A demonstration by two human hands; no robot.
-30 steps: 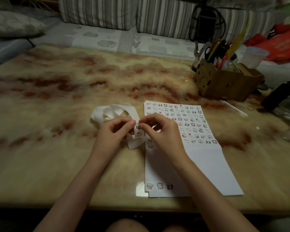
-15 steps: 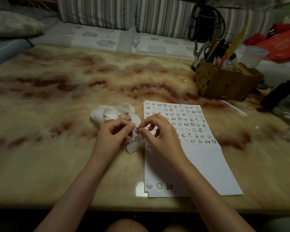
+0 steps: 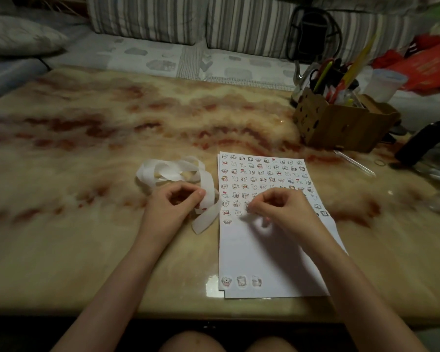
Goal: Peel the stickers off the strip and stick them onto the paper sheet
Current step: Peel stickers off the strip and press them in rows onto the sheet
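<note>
A white paper sheet [image 3: 269, 257] lies on the marble table, its upper half filled with rows of small cartoon stickers and three more near its bottom left corner. A curled white backing strip [image 3: 173, 171] lies to its left. My left hand [image 3: 174, 203] pinches the strip's near end between thumb and fingers. My right hand [image 3: 281, 207] is over the sheet, fingertips pinched on a small sticker [image 3: 248, 207] and touching the paper at the end of the lowest sticker rows.
A brown cardboard box [image 3: 341, 123] full of pens and scissors stands at the back right. A clear pen [image 3: 354, 162] and a dark object [image 3: 422, 146] lie right of the sheet. A striped sofa runs behind the table [image 3: 87, 148].
My right hand has left the strip and moved right onto the sheet, carrying a peeled sticker. My left hand stays on the strip.
</note>
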